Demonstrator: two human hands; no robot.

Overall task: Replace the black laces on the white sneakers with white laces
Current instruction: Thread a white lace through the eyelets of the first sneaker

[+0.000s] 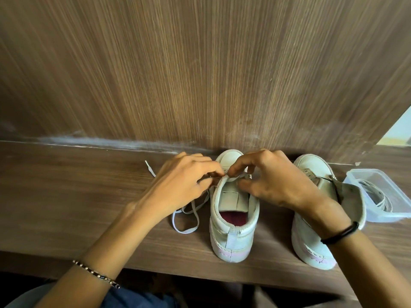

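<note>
Two white sneakers stand on a wooden shelf, heels toward me. The left sneaker (233, 221) is in the middle; the right sneaker (311, 241) is partly hidden under my right forearm. A white lace (185, 215) trails in loops on the shelf left of the middle sneaker, its tip lying further left. My left hand (180, 181) pinches the lace at the sneaker's eyelets. My right hand (271, 176) pinches the lace beside it, over the tongue. No black lace shows on the middle sneaker.
A clear plastic container (398, 210) with a coiled white lace inside stands at the right end of the shelf. A wooden wall panel (200, 74) rises directly behind the sneakers. The shelf's front edge (178, 272) runs below the heels.
</note>
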